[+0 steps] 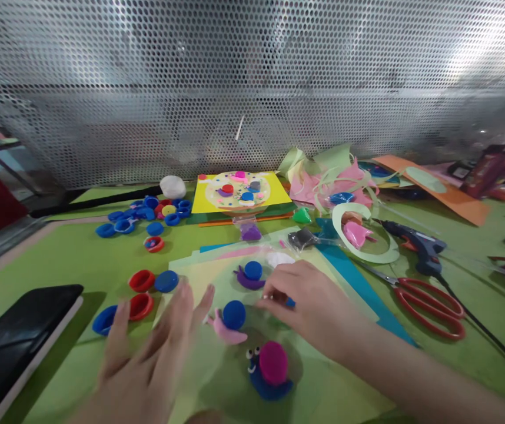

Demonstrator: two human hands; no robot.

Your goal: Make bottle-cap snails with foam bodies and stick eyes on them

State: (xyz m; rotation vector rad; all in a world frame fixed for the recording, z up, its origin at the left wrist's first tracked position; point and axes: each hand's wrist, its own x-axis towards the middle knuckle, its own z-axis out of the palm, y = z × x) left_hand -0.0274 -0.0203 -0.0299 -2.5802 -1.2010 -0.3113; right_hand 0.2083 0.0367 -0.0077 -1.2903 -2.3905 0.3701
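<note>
My left hand (pixel 155 347), blurred by motion, is open with fingers spread beside red bottle caps (pixel 142 281) and blue caps (pixel 166 281). My right hand (pixel 294 294) is closed in a pinch; tiny white specks show at its fingertips, but what they hold is unclear. Partly hidden beneath that hand is a blue cap (pixel 290 302) with something green by it. To its left are a purple clay snail (pixel 249 281) and a pink clay snail (pixel 226 331), both with blue cap shells. Nearer stands a dark blue clay snail (pixel 265 377) with a magenta cap and googly eyes.
A black phone (pixel 18 341) lies at left, red-handled scissors (pixel 431 306) and a glue gun (pixel 420 241) at right. Behind are piled blue caps (pixel 124 226), a yellow snail card (pixel 199 200), bagged clay (pixel 250 231) and paper scraps (pixel 309 182). Perforated metal (pixel 235 88) rises beyond.
</note>
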